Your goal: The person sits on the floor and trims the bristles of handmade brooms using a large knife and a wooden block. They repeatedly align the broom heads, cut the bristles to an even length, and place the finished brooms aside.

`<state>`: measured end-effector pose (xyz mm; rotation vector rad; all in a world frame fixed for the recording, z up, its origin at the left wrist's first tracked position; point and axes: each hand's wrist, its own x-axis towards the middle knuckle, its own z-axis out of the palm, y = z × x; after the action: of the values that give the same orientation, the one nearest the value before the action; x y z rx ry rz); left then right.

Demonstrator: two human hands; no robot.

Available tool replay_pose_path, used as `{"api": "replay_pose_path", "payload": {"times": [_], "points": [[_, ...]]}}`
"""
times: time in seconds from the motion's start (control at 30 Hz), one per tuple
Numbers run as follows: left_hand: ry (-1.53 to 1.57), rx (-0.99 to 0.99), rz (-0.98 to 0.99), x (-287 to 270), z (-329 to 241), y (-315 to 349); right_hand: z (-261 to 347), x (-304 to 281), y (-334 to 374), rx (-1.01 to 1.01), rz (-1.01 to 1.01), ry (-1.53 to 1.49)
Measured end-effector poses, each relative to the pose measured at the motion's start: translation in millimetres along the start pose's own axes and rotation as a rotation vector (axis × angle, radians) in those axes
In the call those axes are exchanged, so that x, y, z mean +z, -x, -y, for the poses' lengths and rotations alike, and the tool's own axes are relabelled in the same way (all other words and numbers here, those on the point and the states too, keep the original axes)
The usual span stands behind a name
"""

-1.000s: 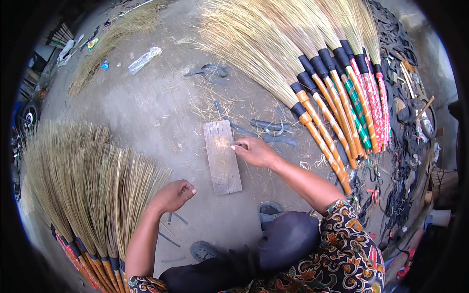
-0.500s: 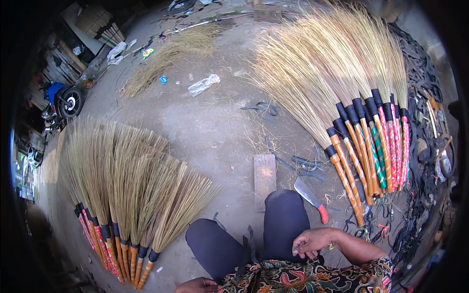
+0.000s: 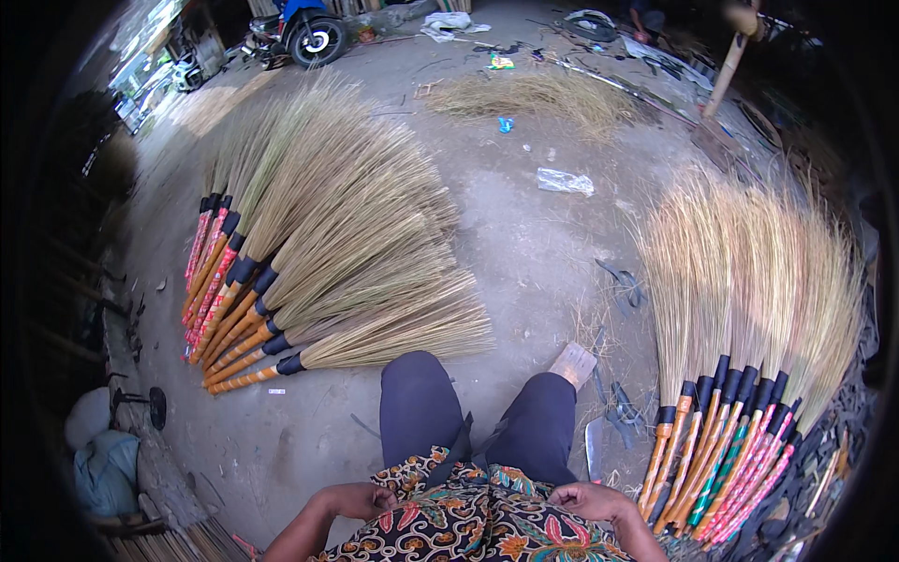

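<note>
I sit with a patterned shirt [image 3: 440, 515] over dark trousers. My left hand [image 3: 361, 501] rests against the shirt's left side, fingers curled in. At its right side is my right hand [image 3: 592, 499], also with bent fingers; what either holds, if anything, is hidden. Beyond my knees, to the left, several grass brooms [image 3: 356, 206] lie fanned out, their wrapped handles in orange and red. More grass brooms [image 3: 740, 281] lie on the right, handles toward me. A knife blade [image 3: 594, 450] shows beside my right thigh, its handle out of sight. A wooden board [image 3: 574, 363] lies past my right knee.
Dark rubber strips [image 3: 620, 407] lie between board and right brooms. Farther off are a clear plastic bag [image 3: 565, 181], loose grass [image 3: 534, 101] and a motorbike wheel [image 3: 318, 40]. A pale blue sack [image 3: 106, 471] stands at left. A post [image 3: 733, 61] rises far right.
My view has swung left, so the right brooms sit lower and nearer the right edge. My right hand has moved from above my thigh to the shirt's side. My left hand shows more fully.
</note>
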<state>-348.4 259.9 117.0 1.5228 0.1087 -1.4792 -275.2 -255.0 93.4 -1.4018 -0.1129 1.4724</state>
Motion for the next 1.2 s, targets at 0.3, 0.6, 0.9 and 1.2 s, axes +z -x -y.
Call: {"api": "replay_pose_path", "payload": {"times": [0.3, 0.6, 0.9, 1.2], "points": [[0.183, 0.004, -0.041, 17, 30, 13, 37, -23, -16, 0.191, 0.169, -0.042], [0.430, 0.238, 0.083, 22, 25, 26, 74, -9, 0, 0.071, 0.192, -0.235], [0.417, 0.450, 0.042, 15, -3, 13, 60, 1, 12, 0.158, 0.076, -0.403], [0.357, 0.458, 0.256, -3, -13, -7, 55, 14, 0, 0.165, -0.044, -0.454]]}}
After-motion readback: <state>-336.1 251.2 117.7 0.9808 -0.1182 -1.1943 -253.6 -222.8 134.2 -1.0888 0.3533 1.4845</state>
